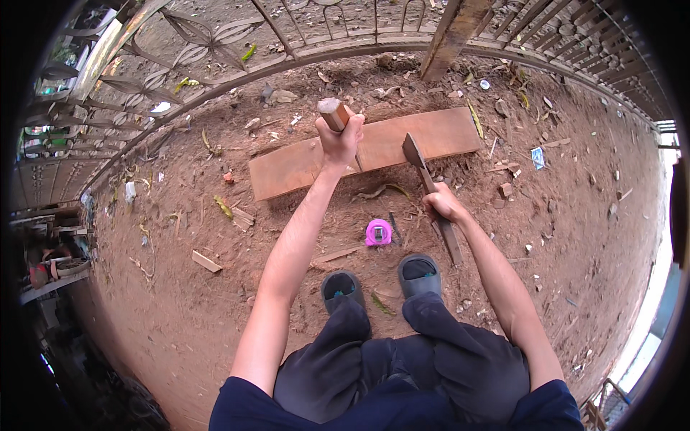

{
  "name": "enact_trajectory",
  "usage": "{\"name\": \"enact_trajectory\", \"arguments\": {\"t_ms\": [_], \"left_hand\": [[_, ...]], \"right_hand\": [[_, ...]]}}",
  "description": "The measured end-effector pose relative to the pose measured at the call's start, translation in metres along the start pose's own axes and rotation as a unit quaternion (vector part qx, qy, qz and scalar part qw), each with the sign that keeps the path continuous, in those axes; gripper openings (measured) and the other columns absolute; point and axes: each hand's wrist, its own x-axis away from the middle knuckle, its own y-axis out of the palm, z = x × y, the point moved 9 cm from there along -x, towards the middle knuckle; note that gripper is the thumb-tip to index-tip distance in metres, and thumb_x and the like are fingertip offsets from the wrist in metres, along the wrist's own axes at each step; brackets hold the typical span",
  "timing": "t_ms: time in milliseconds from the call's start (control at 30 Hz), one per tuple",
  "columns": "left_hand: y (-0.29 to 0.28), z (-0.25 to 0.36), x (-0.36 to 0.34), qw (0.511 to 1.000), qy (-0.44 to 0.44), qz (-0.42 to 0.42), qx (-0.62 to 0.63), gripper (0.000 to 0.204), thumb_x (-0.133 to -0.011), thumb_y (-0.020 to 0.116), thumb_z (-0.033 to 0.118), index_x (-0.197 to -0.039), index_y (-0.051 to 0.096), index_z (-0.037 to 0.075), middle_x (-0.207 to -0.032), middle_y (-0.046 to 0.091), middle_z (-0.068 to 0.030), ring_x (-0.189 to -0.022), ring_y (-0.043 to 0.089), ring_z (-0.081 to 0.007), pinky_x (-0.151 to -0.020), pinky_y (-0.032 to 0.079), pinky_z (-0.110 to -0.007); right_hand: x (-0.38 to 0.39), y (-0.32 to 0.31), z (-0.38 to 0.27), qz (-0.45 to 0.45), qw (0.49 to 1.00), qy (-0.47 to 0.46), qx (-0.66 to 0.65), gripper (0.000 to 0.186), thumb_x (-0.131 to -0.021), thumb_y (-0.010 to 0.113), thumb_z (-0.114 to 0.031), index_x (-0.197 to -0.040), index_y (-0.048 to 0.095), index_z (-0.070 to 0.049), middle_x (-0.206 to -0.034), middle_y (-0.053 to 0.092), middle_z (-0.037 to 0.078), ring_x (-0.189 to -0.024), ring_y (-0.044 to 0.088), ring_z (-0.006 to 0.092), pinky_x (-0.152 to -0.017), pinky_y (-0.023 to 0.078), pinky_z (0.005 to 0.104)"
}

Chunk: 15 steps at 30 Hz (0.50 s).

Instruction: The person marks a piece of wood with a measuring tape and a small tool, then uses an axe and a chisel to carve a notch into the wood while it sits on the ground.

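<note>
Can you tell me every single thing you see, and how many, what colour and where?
Board: 1, reddish-brown, on the ground ahead
Wooden piece: 1, brown with a pale end, in the left hand
Axe-like tool: 1, dark brown, in the right hand
Tape measure: 1, pink, between board and sandals
Wood scraps: many, brown, scattered about
Pods or leaves: several, yellow-green, scattered
Packet: 1, blue and white, right of the board
Fencing: sections unclear, brownish, along the top
Post: 1, brown, at the fencing
Ground: 1, reddish-brown, all around
Sandals: 2, grey, on the feet
Trousers: 1 pair, dark, bottom
Hands: 2, bare, near the board

Other litter is too small to count.
</note>
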Motion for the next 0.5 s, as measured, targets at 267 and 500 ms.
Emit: {"name": "enact_trajectory", "arguments": {"t_ms": [267,500], "left_hand": [[0.000,0.002,0.028,0.997,0.049,-0.038,-0.039,0.025,-0.086,0.058,-0.001,-0.067,0.044,0.006,-0.055,0.044,0.0032,-0.044,0.039,-0.0035,-0.039,0.028,-0.022],[0.000,-0.005,0.032,0.993,0.077,-0.047,-0.074,0.025,-0.087,0.061,0.000,-0.069,0.045,0.006,-0.060,0.047,0.0027,-0.045,0.041,-0.0034,-0.039,0.030,-0.022]], "right_hand": [[-0.003,0.000,0.002,0.009,1.000,-0.004,0.011,0.010,-0.071,0.057,-0.008,-0.064,0.052,-0.003,-0.057,0.054,0.006,-0.049,0.054,0.0166,-0.047,0.044,0.0336],[-0.005,-0.002,0.012,-0.002,1.000,0.012,-0.011,0.008,-0.073,0.057,-0.008,-0.068,0.052,-0.003,-0.058,0.053,0.006,-0.048,0.053,0.0169,-0.045,0.044,0.0343]]}}
